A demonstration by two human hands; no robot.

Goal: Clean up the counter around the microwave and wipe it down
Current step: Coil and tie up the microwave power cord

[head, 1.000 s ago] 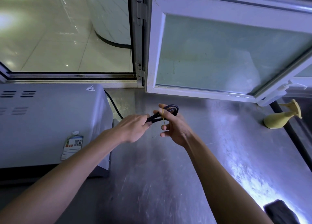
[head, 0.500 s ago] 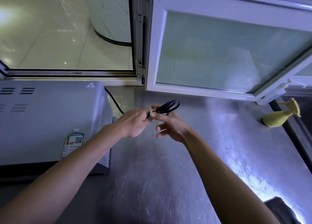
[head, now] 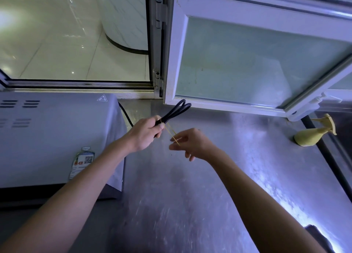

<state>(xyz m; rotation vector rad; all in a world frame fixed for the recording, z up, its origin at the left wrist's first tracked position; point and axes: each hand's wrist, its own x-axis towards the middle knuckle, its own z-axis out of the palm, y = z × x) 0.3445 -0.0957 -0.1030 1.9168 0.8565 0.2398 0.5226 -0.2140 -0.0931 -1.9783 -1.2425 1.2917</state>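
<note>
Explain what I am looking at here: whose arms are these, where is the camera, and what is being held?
No machine here: a person wears a camera on the head, looking down at their own arms. The left hand grips a folded black power cord, which seems to run from behind the grey microwave. The right hand pinches a yellow rubber band stretched from the cord. Both are above a steel counter. A yellow spray bottle lies at the right, near an open white window. A dark object at the lower right is unclear.
</note>
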